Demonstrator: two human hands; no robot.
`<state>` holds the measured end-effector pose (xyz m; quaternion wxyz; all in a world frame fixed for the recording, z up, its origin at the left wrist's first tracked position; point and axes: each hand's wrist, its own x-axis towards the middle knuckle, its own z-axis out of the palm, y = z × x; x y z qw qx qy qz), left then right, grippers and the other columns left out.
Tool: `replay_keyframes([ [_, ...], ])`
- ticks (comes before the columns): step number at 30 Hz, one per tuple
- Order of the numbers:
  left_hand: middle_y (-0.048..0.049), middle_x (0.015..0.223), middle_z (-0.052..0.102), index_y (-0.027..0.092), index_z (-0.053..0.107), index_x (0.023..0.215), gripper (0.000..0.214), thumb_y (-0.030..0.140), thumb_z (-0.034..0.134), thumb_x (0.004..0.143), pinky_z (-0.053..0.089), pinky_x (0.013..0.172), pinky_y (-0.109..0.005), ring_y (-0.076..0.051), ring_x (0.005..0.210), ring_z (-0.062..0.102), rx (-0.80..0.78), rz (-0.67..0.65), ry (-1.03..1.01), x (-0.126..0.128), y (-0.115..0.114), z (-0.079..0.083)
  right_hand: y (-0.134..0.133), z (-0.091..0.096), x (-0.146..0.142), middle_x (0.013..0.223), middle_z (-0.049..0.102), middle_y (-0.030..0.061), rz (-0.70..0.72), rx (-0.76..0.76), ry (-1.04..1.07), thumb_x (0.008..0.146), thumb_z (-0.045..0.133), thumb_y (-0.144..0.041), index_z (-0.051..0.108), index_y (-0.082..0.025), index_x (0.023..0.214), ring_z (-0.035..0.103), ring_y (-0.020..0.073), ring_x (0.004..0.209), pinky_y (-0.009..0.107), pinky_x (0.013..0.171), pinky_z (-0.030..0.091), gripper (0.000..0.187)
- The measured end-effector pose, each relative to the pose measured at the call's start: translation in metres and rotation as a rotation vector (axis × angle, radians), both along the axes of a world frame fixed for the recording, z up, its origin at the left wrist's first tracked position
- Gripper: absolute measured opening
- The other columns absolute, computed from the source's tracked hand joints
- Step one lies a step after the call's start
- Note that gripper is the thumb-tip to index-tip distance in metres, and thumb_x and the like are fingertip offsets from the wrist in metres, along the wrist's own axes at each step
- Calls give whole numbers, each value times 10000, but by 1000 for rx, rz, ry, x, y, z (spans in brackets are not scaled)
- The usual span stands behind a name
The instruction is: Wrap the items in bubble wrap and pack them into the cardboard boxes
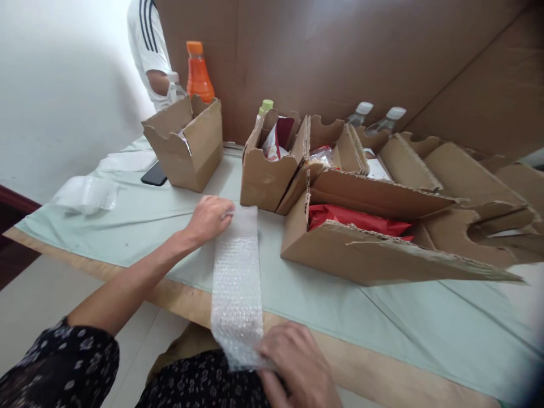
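Right hand (297, 362), bubble wrap (236, 283) overhanging table (365, 365) edge (left hand (208, 218) opposite)

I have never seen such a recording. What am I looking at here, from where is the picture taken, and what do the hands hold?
There is no machine: a person works with bare hands. The one camera sits on that person's head and looks down. A strip of bubble wrap lies over the table edge; the left hand rests on its far end, the right hand holds its near end. Behind stand open boxes, bottles and a phone. Another person stands at the back.
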<state>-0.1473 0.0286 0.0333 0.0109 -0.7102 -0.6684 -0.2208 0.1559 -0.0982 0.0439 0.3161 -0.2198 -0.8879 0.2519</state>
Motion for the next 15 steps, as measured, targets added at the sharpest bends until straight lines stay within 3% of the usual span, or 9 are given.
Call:
replay_keyframes([
  [3, -108, 1095, 774, 175, 718, 1105, 283, 138, 665, 830, 481, 1013, -446, -303, 1085, 676, 6, -51, 2, 21, 25, -6, -19, -21, -16, 843, 686, 14, -7, -60, 18, 910, 561, -59, 596, -206, 1092, 604, 177, 766, 323, 724, 476, 236],
  [6, -215, 1335, 676, 93, 606, 1360, 498, 172, 661, 872, 444, 1073, -542, -363, 1231, 606, 79, -14, -17, 32, 12, -9, -26, -33, -21, 840, 685, 19, -35, -127, -4, 913, 562, -66, 614, -215, 1041, 612, 193, 783, 336, 726, 474, 203],
  [8, -218, 1345, 665, 95, 603, 1360, 453, 198, 628, 919, 438, 1084, -566, -358, 1244, 596, 156, -80, -85, 33, -20, -6, -25, -34, -19, 880, 705, 27, -36, -174, -10, 908, 563, -59, 624, -218, 1023, 631, 202, 824, 344, 751, 481, 207],
  [10, -159, 1255, 713, 148, 654, 1274, 321, 205, 586, 965, 474, 1063, -526, -306, 1201, 625, 161, -286, -229, 34, -63, 0, -22, -32, -16, 939, 731, 30, -10, -223, 5, 906, 566, -55, 631, -221, 1032, 655, 200, 864, 342, 780, 494, 219],
  [12, -108, 1147, 747, 187, 667, 1247, 273, 251, 575, 998, 529, 1007, -458, -257, 1127, 662, -33, -511, -452, 35, -107, 7, -18, -27, -13, 977, 754, 24, 22, -276, 16, 918, 574, -60, 639, -224, 1055, 674, 187, 869, 327, 797, 508, 223],
  [15, -112, 1192, 742, 225, 611, 1387, 533, 582, 555, 996, 580, 955, -442, -270, 1094, 698, -331, -621, -807, 37, -157, 15, -9, -13, -13, 931, 769, 8, 33, -319, -30, 965, 577, -103, 663, -225, 1046, 687, 171, 811, 303, 761, 518, 170],
])
